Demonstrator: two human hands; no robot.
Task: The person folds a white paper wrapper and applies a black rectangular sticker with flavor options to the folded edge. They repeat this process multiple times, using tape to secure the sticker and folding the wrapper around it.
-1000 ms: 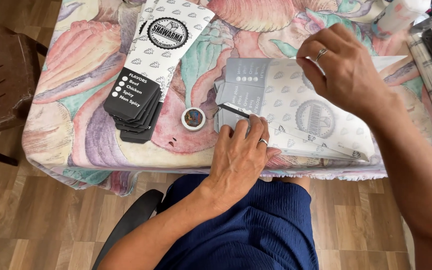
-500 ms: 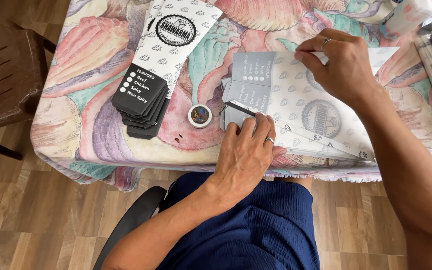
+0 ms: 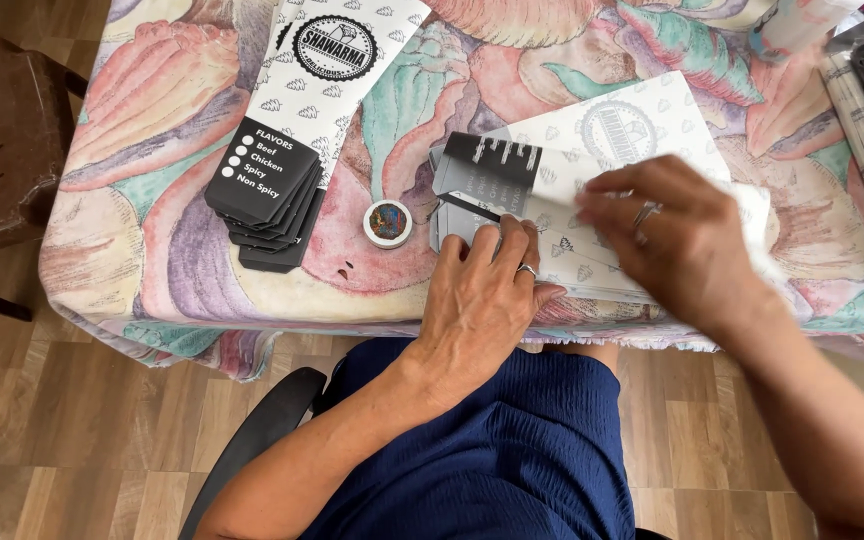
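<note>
with the left hand flat, pinning the paper sleeve to the tabletop, the right hand, fingers loosely curled on it, should crease the black flap squarely.

left hand: bare, with a plain silver-coloured ring on one finger, the band catching the light near the knuckle.
right hand: bare too, a ring on one finger, a little blurred so its detail is hard to make out.
arms: uncovered from wrist to as far up as can be seen, no sleeve, no watch, no bracelet.
clothing: a dark navy blue garment across the lap, its cloth finely ribbed or crinkled in narrow lines running down the length.
</note>
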